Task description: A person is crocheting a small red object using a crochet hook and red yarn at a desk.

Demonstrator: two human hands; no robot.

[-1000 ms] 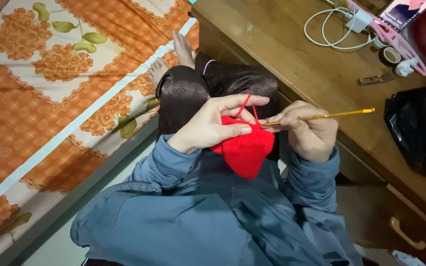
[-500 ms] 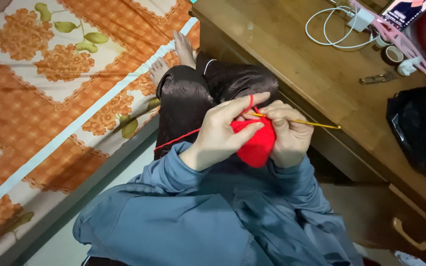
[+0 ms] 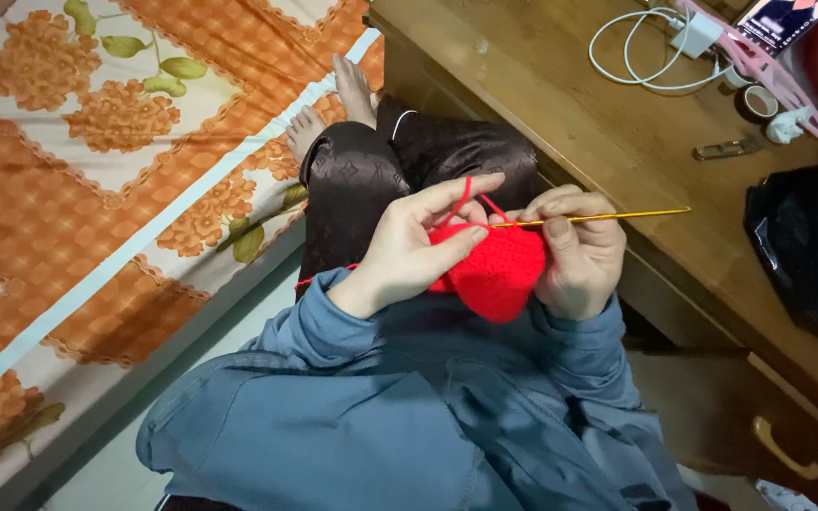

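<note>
From my head camera: a bed [image 3: 97, 218] with an orange flowered cover lies left, a wooden table [image 3: 560, 104] right. Over my lap, my left hand [image 3: 409, 251] pinches the red crochet piece [image 3: 494, 274], yarn over the forefinger. My right hand [image 3: 579, 251] is closed round the golden hook [image 3: 608, 218], lying nearly level, tip toward the work. Slack yarn could let the loop slip off.

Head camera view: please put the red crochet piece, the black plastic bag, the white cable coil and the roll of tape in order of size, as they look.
1. black plastic bag, partly cut off by the frame edge
2. red crochet piece, nearer the camera, so this order is unsure
3. white cable coil
4. roll of tape
</note>
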